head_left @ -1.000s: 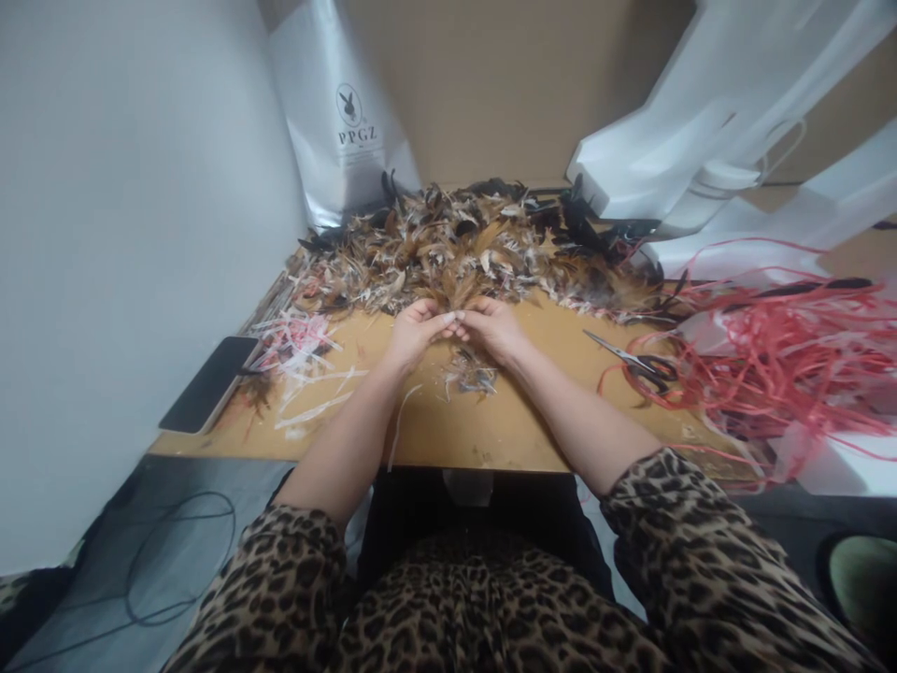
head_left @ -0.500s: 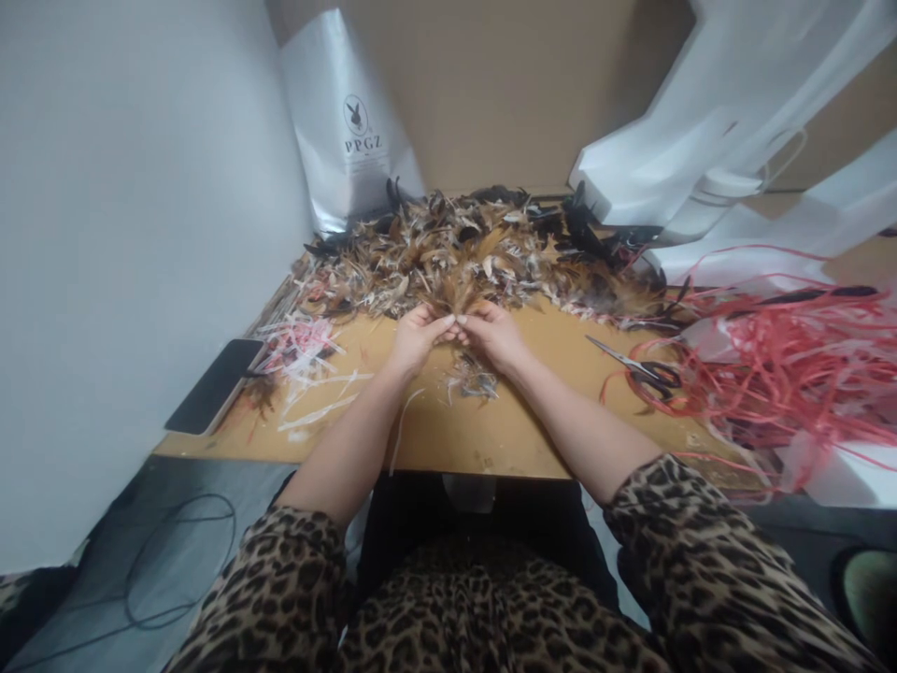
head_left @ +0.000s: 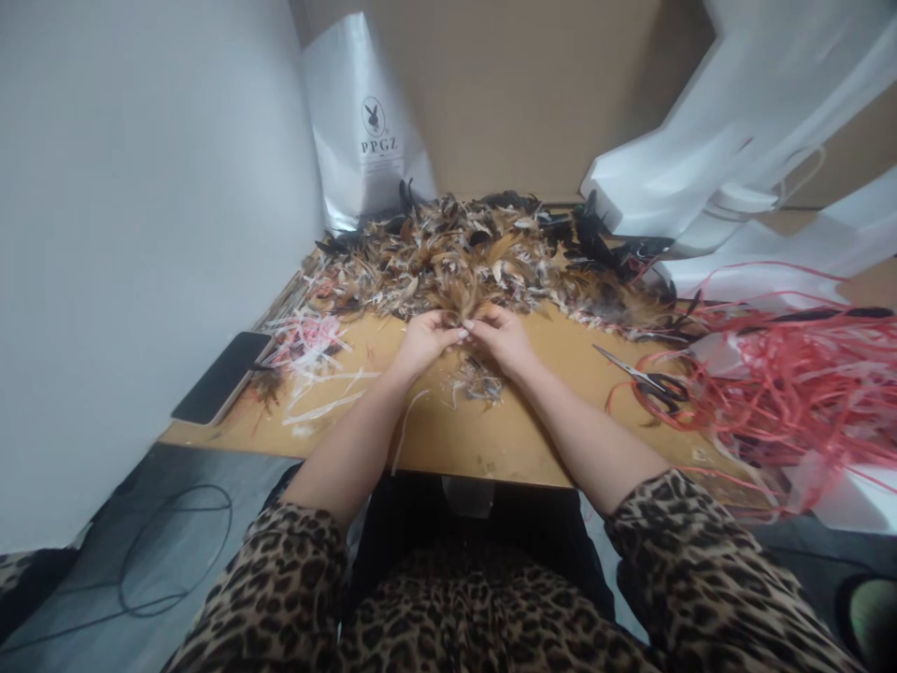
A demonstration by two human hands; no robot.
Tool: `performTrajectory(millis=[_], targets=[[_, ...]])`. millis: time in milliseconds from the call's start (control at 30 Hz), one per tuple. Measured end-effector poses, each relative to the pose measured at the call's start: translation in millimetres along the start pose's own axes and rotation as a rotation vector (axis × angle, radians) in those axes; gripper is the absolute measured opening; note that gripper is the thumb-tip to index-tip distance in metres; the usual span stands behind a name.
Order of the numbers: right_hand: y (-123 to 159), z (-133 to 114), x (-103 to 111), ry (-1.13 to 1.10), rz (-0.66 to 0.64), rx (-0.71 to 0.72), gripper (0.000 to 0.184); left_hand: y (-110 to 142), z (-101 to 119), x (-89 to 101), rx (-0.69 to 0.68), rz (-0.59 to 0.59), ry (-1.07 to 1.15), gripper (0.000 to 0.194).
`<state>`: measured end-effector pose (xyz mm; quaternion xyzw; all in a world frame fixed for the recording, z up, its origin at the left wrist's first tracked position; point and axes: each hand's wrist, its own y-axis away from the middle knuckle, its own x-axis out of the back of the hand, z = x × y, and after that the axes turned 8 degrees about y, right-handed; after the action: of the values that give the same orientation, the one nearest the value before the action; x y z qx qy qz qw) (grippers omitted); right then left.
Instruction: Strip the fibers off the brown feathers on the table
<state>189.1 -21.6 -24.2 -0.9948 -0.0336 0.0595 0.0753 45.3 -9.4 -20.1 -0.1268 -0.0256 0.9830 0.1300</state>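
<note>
Both the left hand (head_left: 427, 342) and right hand (head_left: 503, 340) still pinch one brown feather bunch (head_left: 458, 295), thumbs close together; little has shifted, so handling appears ongoing.

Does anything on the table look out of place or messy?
Yes: red strands lie in a loose tangle at the right, straying close around the scissors, and white strips are strewn on the left, like unswept scraps. No damage visible.

The table (head_left: 483, 435) holds a phone (head_left: 222, 379) left, scissors (head_left: 643, 377) right, feathers (head_left: 448, 248) heaped behind them.
</note>
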Motion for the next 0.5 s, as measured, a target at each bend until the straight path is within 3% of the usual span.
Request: performTrajectory(millis=[233,500], targets=[[3,-5,-6,0.06,0.025,-0.046,0.033,0,5,0.6,-0.009,-0.024,0.031,0.034],[1,-4,-7,0.132,0.146,0.026,0.027,-3,-5,0.2,0.044,-0.005,0.105,0.035]])
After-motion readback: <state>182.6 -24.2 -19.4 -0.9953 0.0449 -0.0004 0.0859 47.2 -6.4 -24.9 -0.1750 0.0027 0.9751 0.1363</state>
